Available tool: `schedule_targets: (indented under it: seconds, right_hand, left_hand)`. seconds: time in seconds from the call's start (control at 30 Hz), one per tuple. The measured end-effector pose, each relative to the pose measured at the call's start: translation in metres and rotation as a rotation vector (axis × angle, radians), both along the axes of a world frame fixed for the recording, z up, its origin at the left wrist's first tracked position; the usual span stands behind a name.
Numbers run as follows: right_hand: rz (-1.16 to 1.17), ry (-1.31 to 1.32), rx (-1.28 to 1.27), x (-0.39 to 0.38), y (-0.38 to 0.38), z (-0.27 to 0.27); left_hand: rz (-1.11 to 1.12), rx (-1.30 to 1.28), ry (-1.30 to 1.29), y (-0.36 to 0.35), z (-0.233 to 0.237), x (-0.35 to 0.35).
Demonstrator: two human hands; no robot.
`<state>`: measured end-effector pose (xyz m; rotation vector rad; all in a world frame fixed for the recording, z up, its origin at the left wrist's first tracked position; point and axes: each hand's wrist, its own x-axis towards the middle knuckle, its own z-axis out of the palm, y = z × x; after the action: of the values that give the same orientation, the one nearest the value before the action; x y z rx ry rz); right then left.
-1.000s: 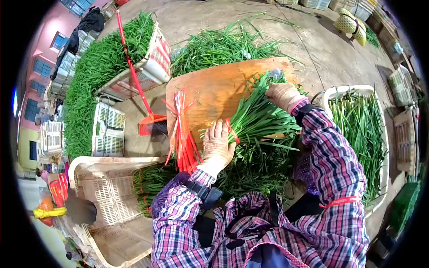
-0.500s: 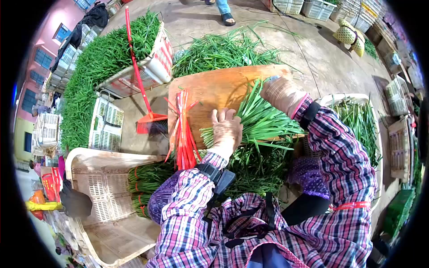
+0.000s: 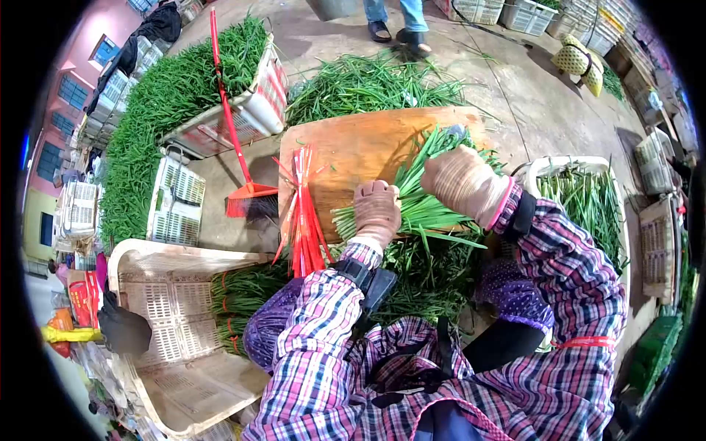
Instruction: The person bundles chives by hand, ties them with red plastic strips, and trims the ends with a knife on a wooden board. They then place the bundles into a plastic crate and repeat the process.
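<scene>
A loose bunch of garlic chives (image 3: 435, 210) lies across the near part of a wooden board (image 3: 346, 140), cut ends to the left and leaves fanned to the right. My left hand (image 3: 377, 212), in what looks like a pale striped glove, is closed over the bunch near its cut ends. My right hand (image 3: 465, 182) is curled in a fist over the leaves, with its fingertips hidden; more leaves stick out beyond it. Left of my left hand, a bundle of red tie strips (image 3: 301, 220) hangs over the board's near edge.
A red broom (image 3: 250, 192) leans against a crate heaped with greens (image 3: 184, 88). Loose leaves (image 3: 371, 87) lie behind the board. An open crate (image 3: 176, 309) sits lower left, beside tied bundles (image 3: 246, 298). Another crate (image 3: 585, 191) stands right. A person's legs (image 3: 397, 15) are at the back.
My right hand has moved left and nearer from the leaf tips and is now in a fist. My left hand has closed its fingers on the bunch. At the back, the other person has stepped closer.
</scene>
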<state>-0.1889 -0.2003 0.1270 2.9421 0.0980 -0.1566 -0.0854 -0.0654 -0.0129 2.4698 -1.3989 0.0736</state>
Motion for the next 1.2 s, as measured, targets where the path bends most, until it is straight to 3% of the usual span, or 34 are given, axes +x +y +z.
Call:
schedule_targets:
  seconds: [0.27, 0.33, 0.53, 0.6, 0.63, 0.9, 1.0, 1.07, 1.2]
  right_hand:
    - [0.057, 0.166, 0.127, -0.015, 0.037, -0.006]
    - [-0.081, 0.180, 0.261, -0.019, 0.044, -0.006]
    - [0.026, 0.208, 0.219, -0.038, 0.073, 0.020]
    - [0.018, 0.072, 0.297, -0.053, 0.056, 0.024]
    - [0.010, -0.127, 0.404, -0.063, 0.042, 0.024]
    - [-0.239, -0.149, 0.499, -0.071, 0.009, -0.006]
    - [-0.309, -0.319, 0.474, -0.041, 0.009, -0.021]
    - [-0.433, -0.003, 0.244, -0.011, 0.014, -0.017]
    - [-0.303, 0.149, 0.165, 0.016, 0.018, -0.049]
  left_hand:
    - [0.023, 0.107, 0.016, -0.005, -0.002, -0.002]
    - [0.050, 0.137, 0.046, -0.007, -0.003, -0.004]
    - [0.124, 0.233, 0.070, -0.015, 0.005, 0.001]
    - [0.101, 0.260, 0.020, -0.022, 0.006, 0.002]
    - [0.095, 0.258, 0.055, -0.021, 0.005, 0.003]
    - [0.090, 0.122, 0.132, -0.009, 0.000, 0.002]
    - [0.101, 0.101, 0.153, -0.006, 0.000, 0.001]
    - [0.073, 0.174, 0.157, -0.008, -0.003, 0.003]
    - [-0.018, -0.209, 0.130, 0.000, -0.031, 0.005]
